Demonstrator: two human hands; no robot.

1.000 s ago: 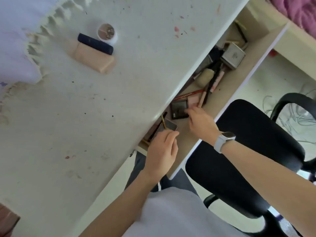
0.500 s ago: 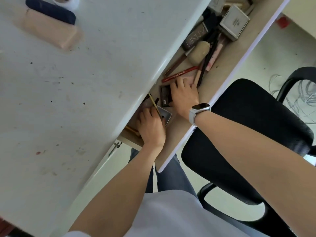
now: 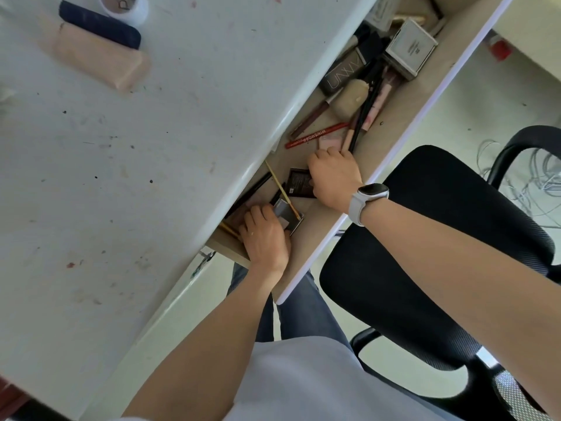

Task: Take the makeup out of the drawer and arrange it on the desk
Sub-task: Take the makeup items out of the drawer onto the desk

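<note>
Both hands, deeper in the drawer than before: left hand grips a silver compact (right hand curled, contents hidden).

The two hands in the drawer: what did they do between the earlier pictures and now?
The left hand went deeper into the drawer and now holds the small silver compact. The right hand slid from the dark compact up to the pencils, its fingers curled there. The tube and jar on the desk stayed put.

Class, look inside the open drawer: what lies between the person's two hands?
In the head view, a flat black compact lies between the left hand and the right hand, beside a thin yellow stick.
</note>
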